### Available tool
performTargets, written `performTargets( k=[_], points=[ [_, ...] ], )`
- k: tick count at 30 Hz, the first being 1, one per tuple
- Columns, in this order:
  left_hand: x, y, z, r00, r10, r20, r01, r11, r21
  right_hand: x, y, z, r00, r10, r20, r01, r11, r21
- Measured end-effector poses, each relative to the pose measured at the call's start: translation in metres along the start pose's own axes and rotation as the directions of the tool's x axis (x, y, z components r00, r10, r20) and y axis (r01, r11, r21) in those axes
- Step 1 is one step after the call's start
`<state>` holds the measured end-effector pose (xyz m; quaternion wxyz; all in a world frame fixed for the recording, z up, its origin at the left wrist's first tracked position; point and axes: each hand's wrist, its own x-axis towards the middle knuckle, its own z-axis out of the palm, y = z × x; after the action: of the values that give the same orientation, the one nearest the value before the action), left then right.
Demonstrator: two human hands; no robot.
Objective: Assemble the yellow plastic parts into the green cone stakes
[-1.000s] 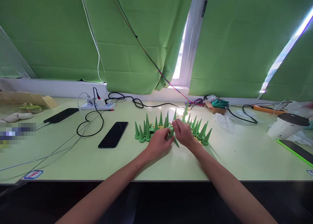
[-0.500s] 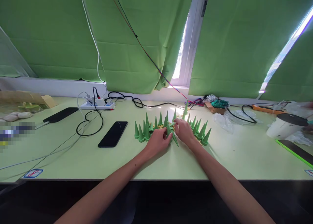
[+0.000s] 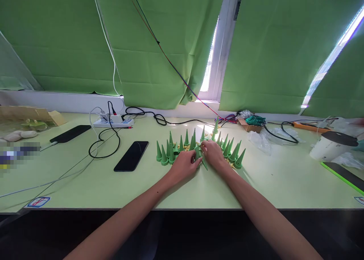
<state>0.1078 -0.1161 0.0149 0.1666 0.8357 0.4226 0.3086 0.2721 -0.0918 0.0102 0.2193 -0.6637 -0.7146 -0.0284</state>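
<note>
My left hand [image 3: 184,163] is closed on a green pointed cone [image 3: 197,152], with thumb and fingers around its lower part. Just right of it, my right hand [image 3: 212,152] is closed in a pinch close to that cone's top; what its fingertips hold is hidden. Another green cone [image 3: 204,163] slants down beneath the hands, its tip toward me. Upright green cones with ridged bases stand in a group on the left [image 3: 164,155] and in another on the right [image 3: 239,160]. Small yellowish pieces [image 3: 230,163] lie among them, partly covered.
A black phone [image 3: 131,156] lies left of the cones, with a power strip [image 3: 113,121] and cables behind it. To the right are plastic bags [image 3: 260,141], a white cup with a dark lid [image 3: 330,146] and a green-edged device [image 3: 344,176]. The table's front edge [image 3: 182,208] runs below my forearms.
The cone in my left hand has tilted and its tip sits lower. My right fingers have drawn in toward it, and the green piece that showed at their tips is now hidden.
</note>
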Motion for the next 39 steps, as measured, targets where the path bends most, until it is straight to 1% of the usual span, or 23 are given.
performTargets(
  k=[6,11,15,23,27,30,34,39],
  points=[
    [-0.0003,0.0027,-0.0011,1.000,0.006,-0.006,-0.006,0.999,0.038,0.0004,-0.0049,0.0000,1.000,-0.010,0.016,0.010,1.000,-0.028],
    [0.0000,0.0016,-0.0006,1.000,0.019,-0.009,-0.018,0.998,0.060,0.0002,-0.0043,0.0014,1.000,-0.017,0.019,0.018,0.999,-0.035],
    [0.0001,0.0009,-0.0001,0.999,0.030,-0.033,-0.027,0.997,0.075,0.0002,-0.0040,0.0026,1.000,-0.019,0.009,0.019,0.999,-0.043],
    [0.0001,0.0035,-0.0023,0.999,0.003,-0.053,0.002,0.996,0.092,-0.0031,-0.0075,-0.0005,0.999,0.019,-0.039,-0.020,1.000,-0.016],
    [0.0000,0.0049,-0.0035,0.997,0.011,-0.080,-0.005,0.997,0.078,-0.0056,-0.0081,-0.0020,0.995,0.017,-0.098,-0.010,0.997,0.078],
    [-0.0001,0.0049,-0.0035,0.994,0.018,-0.109,-0.012,0.998,0.057,-0.0051,-0.0067,0.0007,0.985,-0.002,-0.171,0.037,0.978,0.203],
    [0.0002,0.0033,-0.0026,0.990,0.026,-0.141,-0.020,0.999,0.044,-0.0025,-0.0045,0.0055,0.965,-0.020,-0.263,0.125,0.912,0.391],
    [0.0004,0.0022,-0.0019,0.988,0.019,-0.151,-0.017,1.000,0.015,-0.0017,-0.0043,0.0069,0.956,-0.013,-0.294,0.173,0.832,0.527]
  ],
)
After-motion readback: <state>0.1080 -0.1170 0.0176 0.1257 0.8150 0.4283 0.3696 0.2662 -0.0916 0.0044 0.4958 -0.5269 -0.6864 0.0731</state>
